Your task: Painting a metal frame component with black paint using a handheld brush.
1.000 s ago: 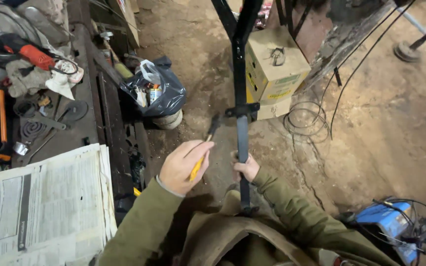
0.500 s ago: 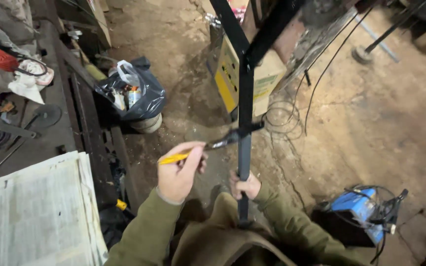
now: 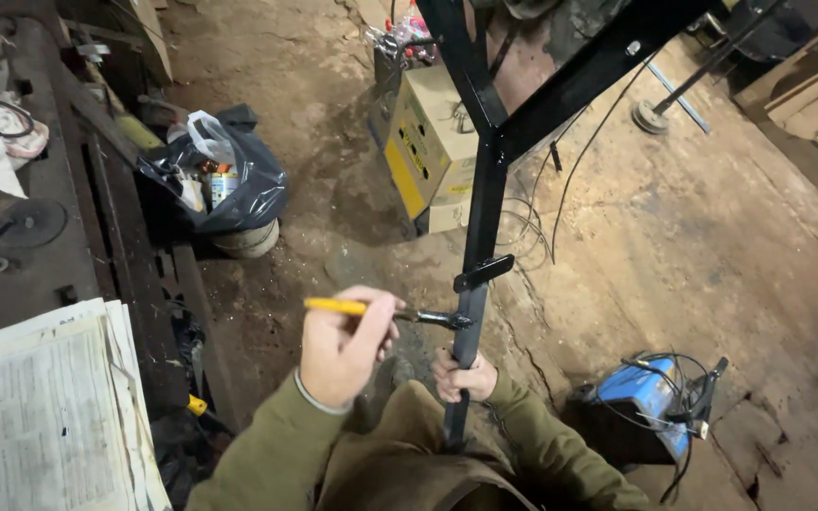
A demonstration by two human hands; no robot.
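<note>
My left hand (image 3: 343, 345) grips a thin brush with a yellow handle (image 3: 333, 306). The brush lies level, and its dark bristle end (image 3: 447, 320) touches the upright post of a black metal frame (image 3: 483, 218). The contact point is just under a small black tab (image 3: 485, 273) that juts from the post. Lower down, my right hand (image 3: 466, 377) is wrapped around the same post, between my knees. Two slanted bars of the frame meet above and run out of the top of the view.
A black bag of rubbish in a bucket (image 3: 229, 189) stands at left. A yellow and cardboard box (image 3: 428, 142) sits behind the post, with loose wire (image 3: 532, 237) beside it. A blue machine with cables (image 3: 650, 402) lies at lower right. Newspapers (image 3: 40, 416) lie on the dark workbench (image 3: 40, 246).
My left hand has swung the brush from a steep tilt to level, and its tip has dropped from the tab to the post below it. My right hand has kept its grip.
</note>
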